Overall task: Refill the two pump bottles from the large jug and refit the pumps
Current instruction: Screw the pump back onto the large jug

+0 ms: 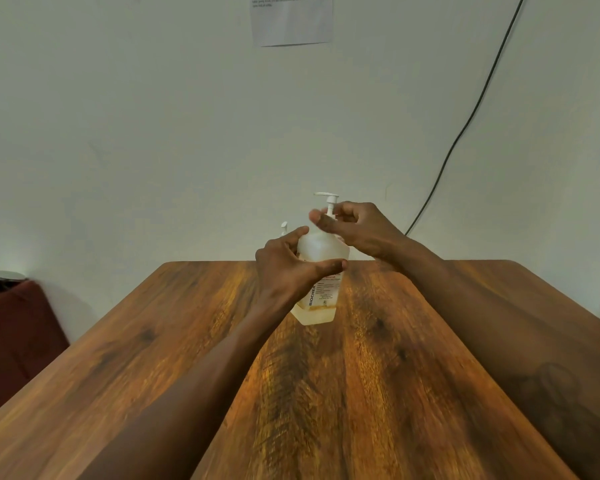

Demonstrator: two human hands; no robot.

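The pump bottle [321,271] is standing near the far end of the wooden table [361,393], right in the middle, and it is leaning a little toward you with its long side running up and down. The white pump [329,202] is sticking straight up out of the top, so the part you need to turn is sitting just above the bottle's shoulder. Your right hand [361,226] is the nearer one to that part: its fingers are curling around the neck under the pump head, gripping the collar there, though the collar itself is hiding behind them. Your left hand [288,268] is wrapping around the bottle's body from the left side, thumb across the front, holding it steady. The bottle is looking cloudy white, with a label of small print down the front, and only a thin band of pale yellow liquid is showing at the bottom, so it seems close to empty. It looks like you are working on the pump, but which way you are turning is not clear. Behind the bottle, just to the left, the white tip of a second pump [284,227] is peeking out. The big jug is not showing anywhere.
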